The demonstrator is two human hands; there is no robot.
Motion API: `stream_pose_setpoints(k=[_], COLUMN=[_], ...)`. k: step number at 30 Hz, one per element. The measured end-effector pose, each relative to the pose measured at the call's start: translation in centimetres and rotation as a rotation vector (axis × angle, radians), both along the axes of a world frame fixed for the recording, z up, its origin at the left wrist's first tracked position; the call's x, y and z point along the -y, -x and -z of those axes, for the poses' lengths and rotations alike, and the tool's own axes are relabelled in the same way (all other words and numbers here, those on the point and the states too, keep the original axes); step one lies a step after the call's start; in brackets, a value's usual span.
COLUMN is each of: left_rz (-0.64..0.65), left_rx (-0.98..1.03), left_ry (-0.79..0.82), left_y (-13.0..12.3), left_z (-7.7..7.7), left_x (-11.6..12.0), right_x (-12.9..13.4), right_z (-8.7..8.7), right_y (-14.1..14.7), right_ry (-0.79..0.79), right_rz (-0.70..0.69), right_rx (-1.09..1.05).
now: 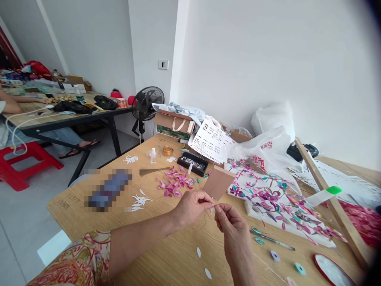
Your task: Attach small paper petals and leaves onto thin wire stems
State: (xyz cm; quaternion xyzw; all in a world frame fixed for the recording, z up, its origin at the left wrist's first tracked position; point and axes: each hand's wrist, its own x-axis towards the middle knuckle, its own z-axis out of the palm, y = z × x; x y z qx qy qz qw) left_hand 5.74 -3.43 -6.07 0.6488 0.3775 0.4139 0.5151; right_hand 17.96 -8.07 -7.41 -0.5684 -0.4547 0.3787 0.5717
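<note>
My left hand (pixel 192 207) and my right hand (pixel 233 224) meet over the wooden table (pixel 166 246), thumbs and fingertips pinched together. What sits between the fingertips is too small to make out. A fine thread or wire seems to curve just below them. Beyond my left hand lies a loose pile of pink petals (pixel 175 182). A wooden block (pixel 218 182) stands tilted behind my fingers. White leaf-shaped pieces lie left of the pile, and two more, including a white leaf piece (pixel 199 252), are nearer me.
At the right, finished-looking pink and teal flower sprays (pixel 276 198) lie on white plastic. A tweezer-like tool (pixel 274 239), small thread spools (pixel 275 256) and a red-rimmed round dish (pixel 331 270) are near the right edge. A black box (pixel 193 163) stands behind; a co-worker's arm (pixel 14 103) shows left.
</note>
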Motion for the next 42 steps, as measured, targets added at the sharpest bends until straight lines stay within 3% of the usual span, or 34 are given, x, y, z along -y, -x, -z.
stream_pose_setpoints(k=[6, 9, 12, 15, 18, 21, 23, 25, 28, 31, 33, 35, 37, 40, 42], left_rz=[-0.041, 0.018, 0.150, 0.354, 0.488, 0.433, 0.316, 0.192, 0.091, 0.157, 0.284, 0.405, 0.447, 0.365, 0.268], left_rx=[-0.264, -0.399, -0.483, -0.412, -0.176, 0.093, 0.192, 0.168, -0.062, -0.310, -0.369, -0.319, -0.192, 0.026, 0.102], left_ry=[-0.367, -0.573, -0.676, -0.571, -0.220, 0.111, 0.204, 0.188, -0.069, -0.412, -0.492, -0.423, -0.237, 0.039, 0.103], left_y=[0.5, 0.7, 1.0, 1.5, 1.9, 1.9, 1.6, 1.3, 1.1, 1.3, 1.5, 1.7, 1.8, 1.7, 1.5], left_z=[-0.5, -0.3, -0.5, -1.3, -2.3, -2.5, -2.3, -1.9, -1.5, -1.7, -2.2, -2.7, -3.1, -3.0, -2.7], left_x=[0.0, -0.2, -0.4, -0.6, -0.4, -0.3, -0.4, -0.7, -1.1, -1.0, -0.6, -0.2, 0.1, 0.0, -0.2], right_x=[0.4, 0.9, 1.1, 0.7, -0.1, -0.6, -0.4, 0.2, 1.4, 1.9, 1.4, 0.6, -0.2, -0.6, -0.2], right_z=[0.0, -0.8, -2.3, -4.2, -5.1, -4.0, -2.7, -1.7, -2.2, -4.4, -5.7, -6.0, -5.4, -3.1, -1.7], right_y=[0.7, 0.7, -0.3, -2.3, -4.0, -4.3, -3.6, -2.6, -1.4, -1.7, -2.6, -3.6, -4.2, -4.0, -3.2], right_ry=[-0.083, -0.136, -0.167, -0.153, -0.102, -0.042, -0.022, -0.038, -0.105, -0.178, -0.198, -0.183, -0.137, -0.064, -0.048], right_rz=[0.022, 0.042, -0.030, -0.205, -0.336, -0.349, -0.312, -0.278, -0.274, -0.279, -0.276, -0.278, -0.288, -0.292, -0.268], right_rx=[0.317, 0.605, 0.825, 0.915, 0.768, 0.485, 0.373, 0.390, 0.605, 0.792, 0.829, 0.782, 0.645, 0.405, 0.354])
